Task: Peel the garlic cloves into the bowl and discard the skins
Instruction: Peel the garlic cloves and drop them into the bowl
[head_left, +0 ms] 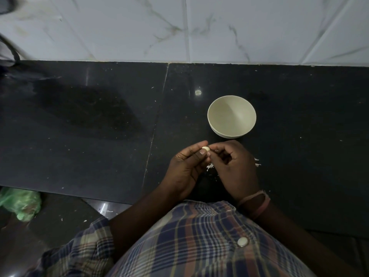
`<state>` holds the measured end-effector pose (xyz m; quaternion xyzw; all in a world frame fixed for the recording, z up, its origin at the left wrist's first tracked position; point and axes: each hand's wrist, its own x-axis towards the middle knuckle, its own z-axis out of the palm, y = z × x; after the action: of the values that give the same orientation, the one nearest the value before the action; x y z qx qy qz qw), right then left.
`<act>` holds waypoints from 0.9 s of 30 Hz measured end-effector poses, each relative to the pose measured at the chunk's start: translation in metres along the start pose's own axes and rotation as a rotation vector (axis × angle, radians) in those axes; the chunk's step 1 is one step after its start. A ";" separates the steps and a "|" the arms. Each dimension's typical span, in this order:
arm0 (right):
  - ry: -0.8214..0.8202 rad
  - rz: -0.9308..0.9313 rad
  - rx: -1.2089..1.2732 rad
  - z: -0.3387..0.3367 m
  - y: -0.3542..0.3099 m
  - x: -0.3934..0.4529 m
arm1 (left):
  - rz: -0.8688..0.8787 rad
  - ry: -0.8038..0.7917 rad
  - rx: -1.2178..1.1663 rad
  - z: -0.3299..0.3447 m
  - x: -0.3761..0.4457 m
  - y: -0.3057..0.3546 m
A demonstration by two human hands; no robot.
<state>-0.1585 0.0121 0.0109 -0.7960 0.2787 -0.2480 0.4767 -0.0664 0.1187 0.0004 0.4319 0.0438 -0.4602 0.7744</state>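
A small pale garlic clove (205, 149) is pinched between the thumb and fingers of my left hand (186, 168). My right hand (233, 166) meets it from the right, its fingertips touching the clove's end. Both hands hover over the black counter, just in front of a cream bowl (213, 124) that looks empty. White skin scraps (210, 167) lie on the counter under my hands, and more skin scraps (257, 162) show to the right of my right hand.
The black stone counter (99, 126) ends at a white marble-tiled wall (179, 29). A green plastic bag (21, 202) lies on the floor at lower left. A dark cable (12, 48) hangs at the far left edge.
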 end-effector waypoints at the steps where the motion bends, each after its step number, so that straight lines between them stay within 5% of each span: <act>1: 0.005 0.002 -0.004 0.000 0.000 0.000 | 0.002 0.002 0.004 0.001 -0.001 0.000; 17: -0.009 0.014 -0.028 0.001 0.000 -0.003 | 0.117 0.088 0.200 0.001 -0.004 0.002; 27: -0.055 0.251 0.193 0.006 0.000 -0.002 | 0.190 0.140 0.487 0.000 -0.006 0.001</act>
<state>-0.1560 0.0172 0.0077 -0.7118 0.3378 -0.1902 0.5857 -0.0690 0.1232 0.0041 0.6384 -0.0553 -0.3513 0.6827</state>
